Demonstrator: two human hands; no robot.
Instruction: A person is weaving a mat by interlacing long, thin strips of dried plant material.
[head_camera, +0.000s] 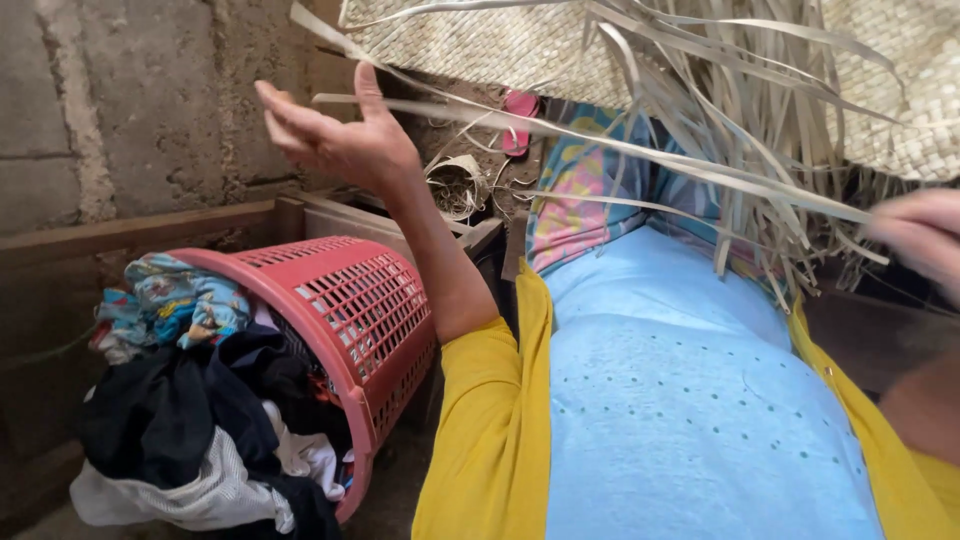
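left hand (335, 135) lies open under a pale leaf strip (600, 140); blurred right hand (925, 240), grip unclear, should keep it taut

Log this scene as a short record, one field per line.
Left hand: raised, fingers spread, touching pale leaf strips
Right hand: blurred at the frame edge, by the strip ends
Work piece: woven mat with loose strips hanging
Beside the person: pink laundry basket, tipped, full of clothes
Background: concrete wall
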